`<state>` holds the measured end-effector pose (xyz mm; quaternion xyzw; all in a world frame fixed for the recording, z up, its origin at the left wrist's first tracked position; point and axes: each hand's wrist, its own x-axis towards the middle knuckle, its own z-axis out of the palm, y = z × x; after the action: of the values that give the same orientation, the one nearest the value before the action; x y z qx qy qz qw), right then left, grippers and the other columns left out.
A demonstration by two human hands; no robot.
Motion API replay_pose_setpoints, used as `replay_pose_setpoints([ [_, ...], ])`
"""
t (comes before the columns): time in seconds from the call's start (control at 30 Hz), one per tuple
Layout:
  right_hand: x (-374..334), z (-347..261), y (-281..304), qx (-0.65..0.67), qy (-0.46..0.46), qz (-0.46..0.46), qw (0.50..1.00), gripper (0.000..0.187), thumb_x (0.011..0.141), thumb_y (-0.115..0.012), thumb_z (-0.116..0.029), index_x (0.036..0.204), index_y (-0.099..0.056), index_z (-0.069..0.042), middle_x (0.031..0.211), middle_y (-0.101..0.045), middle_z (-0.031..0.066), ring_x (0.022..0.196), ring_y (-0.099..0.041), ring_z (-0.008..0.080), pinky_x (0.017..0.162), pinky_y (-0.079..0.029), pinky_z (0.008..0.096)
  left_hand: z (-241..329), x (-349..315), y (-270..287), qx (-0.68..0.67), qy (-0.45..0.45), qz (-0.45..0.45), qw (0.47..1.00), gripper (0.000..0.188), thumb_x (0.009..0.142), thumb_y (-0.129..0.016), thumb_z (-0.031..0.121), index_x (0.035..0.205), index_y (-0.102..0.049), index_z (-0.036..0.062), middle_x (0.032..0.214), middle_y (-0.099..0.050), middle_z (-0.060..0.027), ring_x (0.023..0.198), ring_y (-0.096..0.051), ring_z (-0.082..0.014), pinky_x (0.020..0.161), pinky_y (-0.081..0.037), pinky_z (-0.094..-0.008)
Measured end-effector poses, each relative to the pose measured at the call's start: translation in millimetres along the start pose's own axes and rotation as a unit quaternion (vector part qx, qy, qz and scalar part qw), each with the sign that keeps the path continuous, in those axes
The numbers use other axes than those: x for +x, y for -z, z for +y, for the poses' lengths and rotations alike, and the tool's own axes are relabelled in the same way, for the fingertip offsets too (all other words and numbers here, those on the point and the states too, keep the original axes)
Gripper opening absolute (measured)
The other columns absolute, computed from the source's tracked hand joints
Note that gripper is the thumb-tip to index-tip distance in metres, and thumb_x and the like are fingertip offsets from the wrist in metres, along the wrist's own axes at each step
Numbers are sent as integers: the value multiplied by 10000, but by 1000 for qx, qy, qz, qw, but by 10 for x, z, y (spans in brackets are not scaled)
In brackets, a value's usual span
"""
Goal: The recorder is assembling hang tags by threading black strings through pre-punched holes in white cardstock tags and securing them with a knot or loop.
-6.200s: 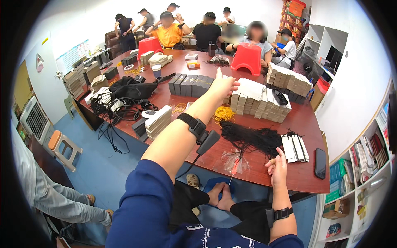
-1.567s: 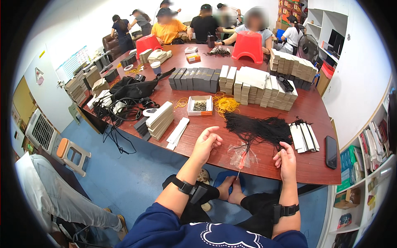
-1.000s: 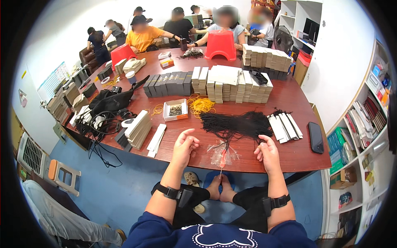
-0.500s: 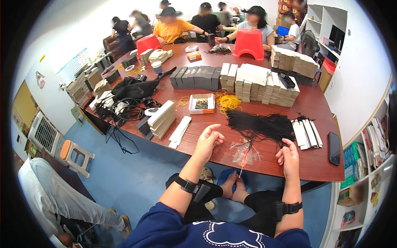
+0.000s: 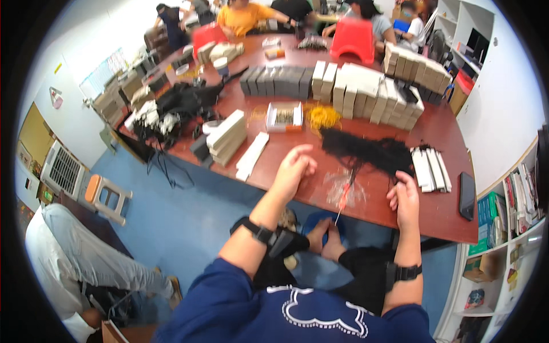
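My left hand point(image 5: 295, 170) hovers at the table's near edge, its fingers loosely curled and apart, with nothing in it. Farther right, my right hand point(image 5: 404, 198) is raised just in front of a pile of black cords point(image 5: 366, 150), also empty with bent fingers apart. Between the hands lies a small tool with an orange-red handle point(image 5: 344, 198), perhaps a screwdriver; its thin metal shaft sticks out past the table edge. Crumpled clear plastic point(image 5: 357, 195) surrounds the handle. White strips point(image 5: 253, 157) lie beyond my left hand, and black-and-white strips point(image 5: 430, 169) beyond my right.
On the red-brown table point(image 5: 269, 174) stand a small box of metal bits point(image 5: 284, 116), yellow rubber bands point(image 5: 323, 118), stacked pale boxes point(image 5: 366, 94) and dark boxes point(image 5: 274, 82). A phone point(image 5: 466, 196) lies at the right edge. Several people sit across; someone in jeans point(image 5: 108, 257) is at my left.
The view has tipped down, so the table and everything on it sit higher and slightly farther right in the picture. Both hands keep nearly the same loosely curled pose and remain empty.
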<state>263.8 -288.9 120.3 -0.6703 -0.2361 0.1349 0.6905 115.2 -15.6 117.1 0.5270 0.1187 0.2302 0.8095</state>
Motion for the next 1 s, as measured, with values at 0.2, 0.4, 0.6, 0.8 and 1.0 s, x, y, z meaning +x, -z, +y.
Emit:
replay_pose_setpoints([
  [0.2, 10, 60, 14, 2, 18, -6, 1000, 287, 964, -448, -134, 1228, -490, -30, 694, -567, -5, 516, -423, 14, 454, -339, 151, 297, -93, 231, 463, -162, 44, 870, 232, 854, -535, 86, 1070, -608, 42, 851, -640, -54, 776, -615, -149, 723, -500, -279],
  [0.4, -7, 16, -10, -6, 14, -8, 1000, 292, 963, -458, -137, 1234, -495, -36, 697, -569, -7, 526, -427, 13, 458, -337, 151, 660, -33, 938, 764, -117, 152, 616, 335, 789, -620, 157, 1086, -590, 6, 956, -639, -215, 904, -619, -368, 815, -486, -441],
  [0.6, -22, 31, -6, 1, 11, 4, 1000, 291, 961, -462, -142, 1231, -505, -43, 697, -570, -5, 524, -429, 15, 459, -340, 153, 544, 9, 1026, 789, -120, 144, 585, 274, 772, -633, 173, 960, -574, -17, 920, -604, -258, 868, -606, -410, 808, -488, -479],
  [0.8, 1, -15, -41, -33, -35, 11, 999, 303, 951, -494, -172, 1232, -515, -59, 700, -580, 9, 510, -433, 26, 460, -349, 163, 613, -12, 1011, 766, -104, 114, 624, 406, 747, -668, 193, 1097, -580, 10, 983, -608, -235, 945, -593, -396, 848, -478, -448],
  [1.0, -338, -413, -562, -23, 48, -199, 979, 364, 887, -564, -169, 1236, -532, -72, 858, -630, 51, 682, -575, 119, 657, -484, 274, 518, -45, 1075, 758, -168, 105, 621, 435, 736, -677, 165, 1137, -576, 30, 951, -599, -223, 904, -590, -405, 800, -485, -462],
])
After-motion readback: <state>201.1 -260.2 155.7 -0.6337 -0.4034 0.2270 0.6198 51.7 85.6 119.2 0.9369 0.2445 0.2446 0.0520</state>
